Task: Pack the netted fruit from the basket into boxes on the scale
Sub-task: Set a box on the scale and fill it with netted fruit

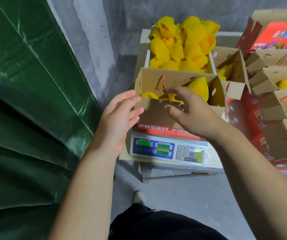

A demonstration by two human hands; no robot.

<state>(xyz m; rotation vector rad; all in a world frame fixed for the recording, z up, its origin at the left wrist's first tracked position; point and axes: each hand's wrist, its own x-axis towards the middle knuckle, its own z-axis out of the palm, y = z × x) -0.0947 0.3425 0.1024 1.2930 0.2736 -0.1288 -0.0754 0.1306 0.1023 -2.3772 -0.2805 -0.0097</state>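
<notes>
Both grips released, holding nothing. Left hand (117,116) hovering at the near-left corner of the box (158,113) sitting on the scale (168,149); right hand (189,110) spreading fingers over its near wall. Just beyond the right fingertips, inside the box, netted fruit (199,88) lying tilted, long axis leaning up and right; right hand nearer. Yellow foam mesh, ribbed. Further beyond, the basket (212,64) heaped with more. Right of both hands, 4 or so filled boxes (278,104).

Likely fruit packing room: scale (168,149), cartons (276,108), bare concrete floor (191,193).
</notes>
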